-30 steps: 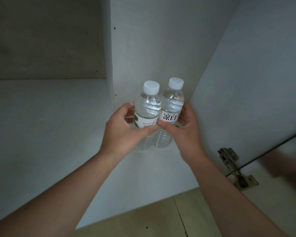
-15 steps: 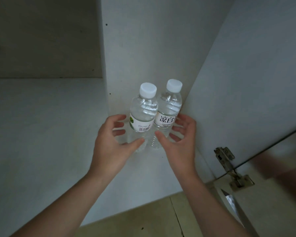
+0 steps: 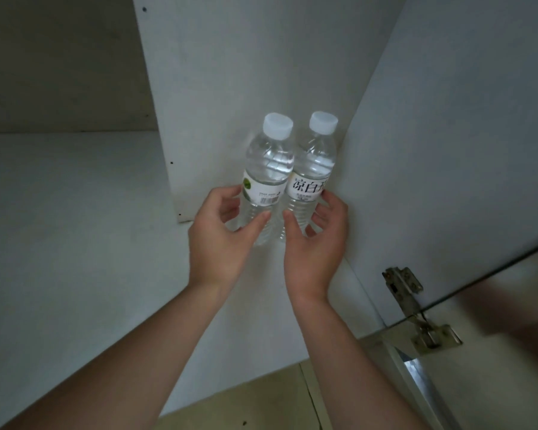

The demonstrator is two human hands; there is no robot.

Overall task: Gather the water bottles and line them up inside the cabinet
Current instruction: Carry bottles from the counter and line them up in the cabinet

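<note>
Now both bottles (image 3: 269, 169) stand together at the far right of the cabinet (image 3: 448, 150); the left hand (image 3: 221, 240) and right hand (image 3: 316, 243) hover apart, loosely cupped, gripping nothing; next likely fetches more.

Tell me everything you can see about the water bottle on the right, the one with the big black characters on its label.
The right bottle is clear ribbed plastic holding clear liquid, with a white screw cap still on and a white label printed with large black characters. It stands upright on the white cabinet shelf, near the cabinet's right wall, beside the left bottle. The right hand cups loosely around its lower part, fingers relaxed; whether they touch it is unclear.
</note>
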